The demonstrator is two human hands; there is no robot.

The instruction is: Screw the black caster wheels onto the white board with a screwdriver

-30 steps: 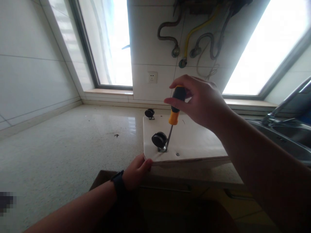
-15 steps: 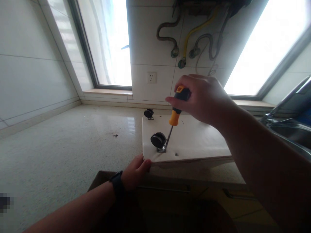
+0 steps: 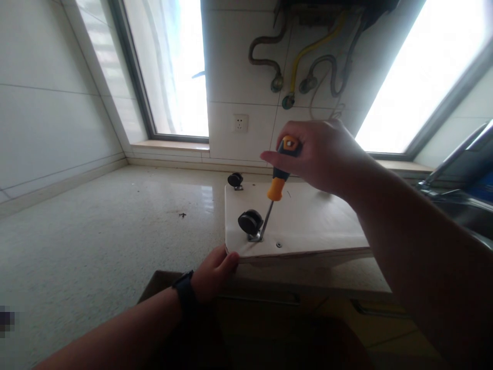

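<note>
My right hand (image 3: 314, 154) is wrapped round the yellow and black handle of a screwdriver (image 3: 276, 189). The shaft slants down to the metal mounting plate of a black caster wheel (image 3: 250, 222); the tip meets the plate's right side, where any screw is too small to make out. This caster stands on a white board (image 3: 316, 221) lying on the counter. Farther back on the same board is a second black caster (image 3: 234, 180). My left hand (image 3: 213, 272), below a dark wristwatch (image 3: 185, 289), grips the board's near left corner with the thumb on its edge.
Small dark bits, perhaps screws (image 3: 182, 215), lie on the speckled counter (image 3: 115, 246) to the left. A tap (image 3: 454, 159) and sink are at the right. Pipes (image 3: 296, 56) and a socket (image 3: 241, 123) are on the tiled wall behind. Drawer handles (image 3: 377, 309) sit below the counter.
The screwdriver handle has turned slightly in my right hand, so a different side of its yellow end shows. My left hand stays on the corner of the board.
</note>
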